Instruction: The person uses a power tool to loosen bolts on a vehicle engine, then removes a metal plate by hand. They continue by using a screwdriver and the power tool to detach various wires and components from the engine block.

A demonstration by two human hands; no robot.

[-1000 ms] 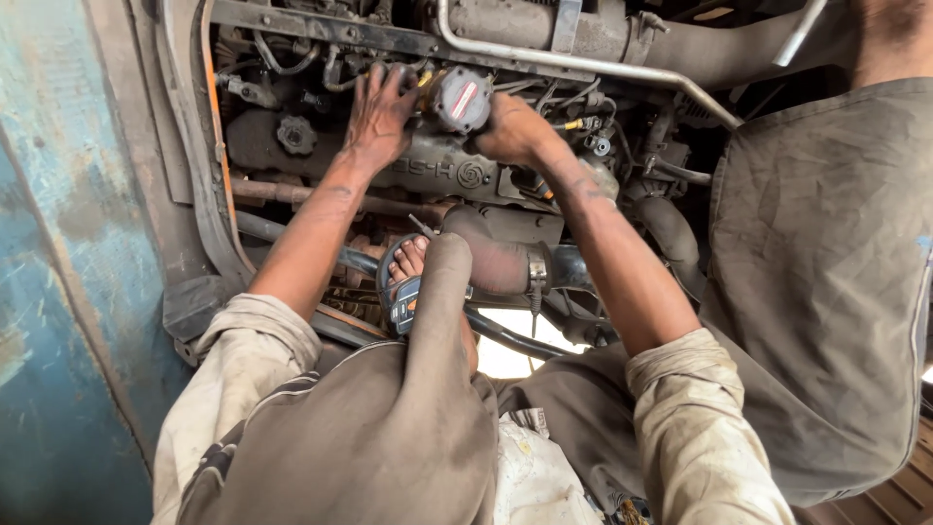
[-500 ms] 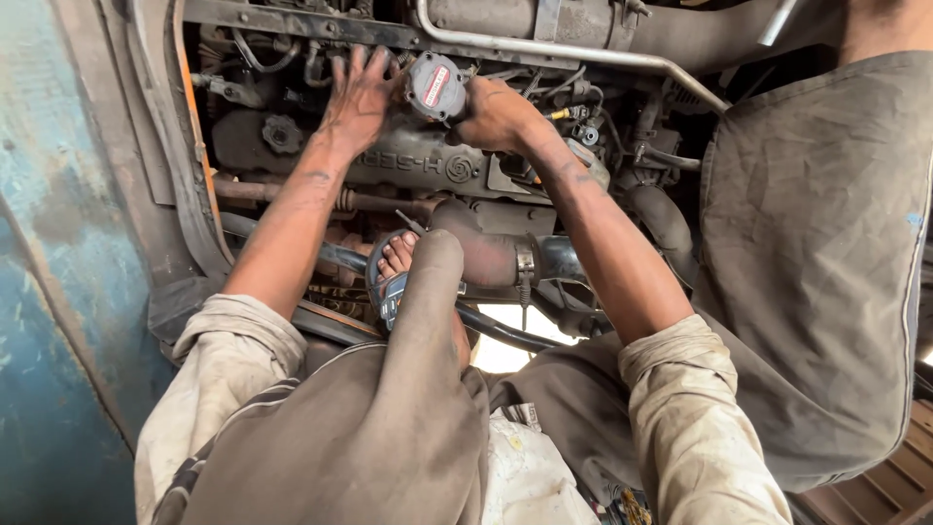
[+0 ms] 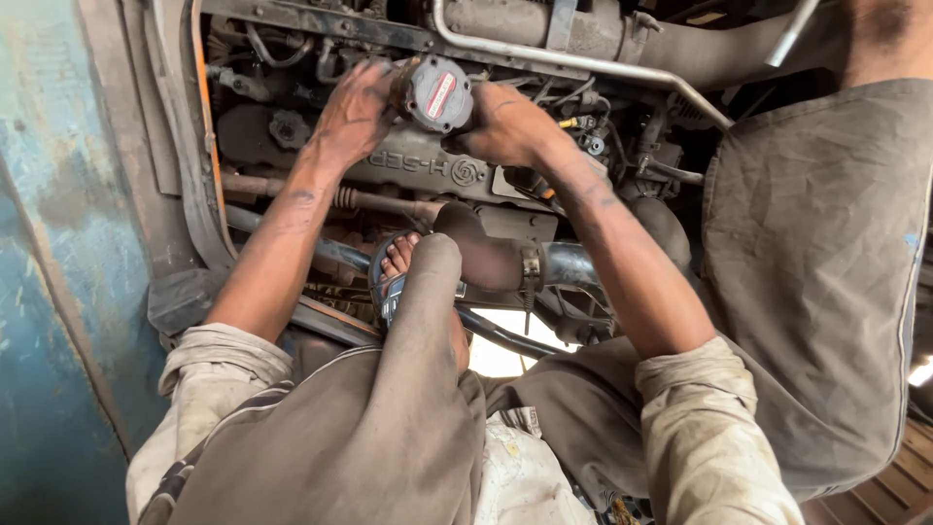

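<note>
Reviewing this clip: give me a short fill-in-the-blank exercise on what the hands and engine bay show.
1. Both hands grip a grey cylindrical part whose end cap bears a ____ label.
2. The left hand is on the part's ____ side in the picture.
3. A sandalled foot rests on a dark ____ below the engine.

Missing words: red; left; hose

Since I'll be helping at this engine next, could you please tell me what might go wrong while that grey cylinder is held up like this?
The grey cylinder is gripped between the left hand and right hand, both grimy; it might slip and drop into the engine. The sandalled foot is propped on a black hose over an open gap, so the footing could shift. The forearms cross wires and a metal pipe, which might snag or scrape.
</note>
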